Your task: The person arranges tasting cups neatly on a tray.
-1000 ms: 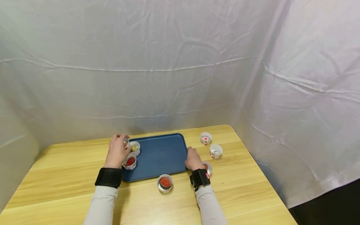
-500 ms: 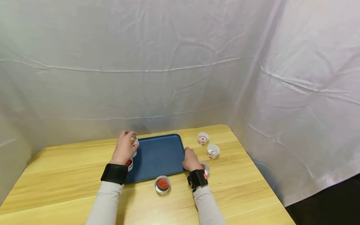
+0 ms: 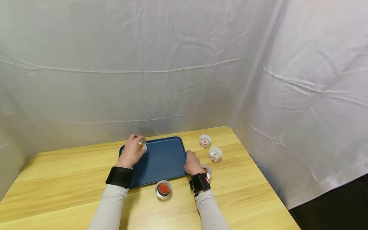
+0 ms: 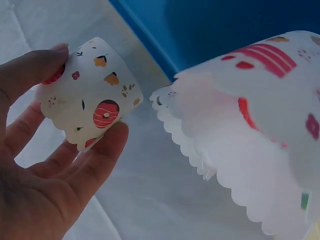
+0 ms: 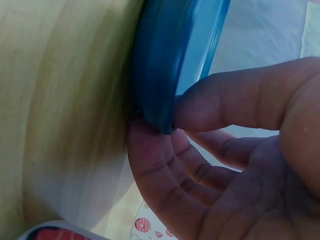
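- Head view: pinching a printed cup (image 3: 144, 148) with the left hand (image 3: 131, 154), near the far-left corner of the blue tray (image 3: 162, 163); cannot tell if touching it. Inside, an orange-and-white piece (image 3: 140, 146)!
- Gripping the tray's right side with the right hand (image 3: 193, 163). Looks like positioning the printed cup while steadying the tray; next, probably calls for a level, gentle set-down.
- On the surface (image 3: 238, 195), in front: a front cup (image 3: 162, 196) with a red-topped piece (image 3: 164, 188). Off right: a far cup (image 3: 204, 146) with a red-and-white piece (image 3: 205, 141), a middle cup (image 3: 215, 149) with a white-and-dark piece (image 3: 215, 155), a near cup (image 3: 209, 172), partly hidden, with something red (image 3: 205, 171).
- Left wrist view: pinching the printed cup by its sides, just beside a neighbouring cup (image 4: 295, 92).
- Right wrist view: pinching the tray's edge by a corner.
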A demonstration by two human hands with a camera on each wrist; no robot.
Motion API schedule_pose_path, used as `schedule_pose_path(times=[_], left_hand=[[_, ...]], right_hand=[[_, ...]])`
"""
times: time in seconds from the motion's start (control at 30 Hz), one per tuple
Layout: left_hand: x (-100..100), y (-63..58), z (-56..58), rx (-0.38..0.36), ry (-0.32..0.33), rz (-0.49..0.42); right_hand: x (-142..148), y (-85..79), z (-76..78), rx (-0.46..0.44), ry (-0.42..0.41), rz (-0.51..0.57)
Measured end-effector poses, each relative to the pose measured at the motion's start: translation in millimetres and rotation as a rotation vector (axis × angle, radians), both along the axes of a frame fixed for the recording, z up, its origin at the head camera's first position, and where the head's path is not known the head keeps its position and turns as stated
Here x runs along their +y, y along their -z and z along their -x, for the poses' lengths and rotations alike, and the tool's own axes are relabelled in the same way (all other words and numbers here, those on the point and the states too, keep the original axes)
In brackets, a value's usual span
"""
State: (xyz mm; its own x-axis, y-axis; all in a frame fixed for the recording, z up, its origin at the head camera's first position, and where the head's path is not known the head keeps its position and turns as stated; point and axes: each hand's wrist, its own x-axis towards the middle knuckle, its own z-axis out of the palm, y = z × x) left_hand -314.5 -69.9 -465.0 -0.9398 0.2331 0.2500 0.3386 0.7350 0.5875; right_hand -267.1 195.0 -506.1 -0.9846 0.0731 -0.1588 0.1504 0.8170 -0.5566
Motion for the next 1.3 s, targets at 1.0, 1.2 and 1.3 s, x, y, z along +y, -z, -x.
schedule_pose_path(times=[1.0, 1.2, 1.3], left_hand=[[3.3, 8.6, -0.2, -0.002, 0.049, 0.027], [2.4, 11.4, -0.6, -0.011, 0.050, 0.038], [2.2, 11.6, -0.1, -0.014, 0.050, 0.042]], right_hand=[[-0.3, 0.1, -2.4, 0.002, 0.000, 0.026], [-1.0, -2.3, -2.7, -0.007, 0.003, 0.025], [-0.4, -3.8, -2.2, -0.003, 0.003, 0.026]])
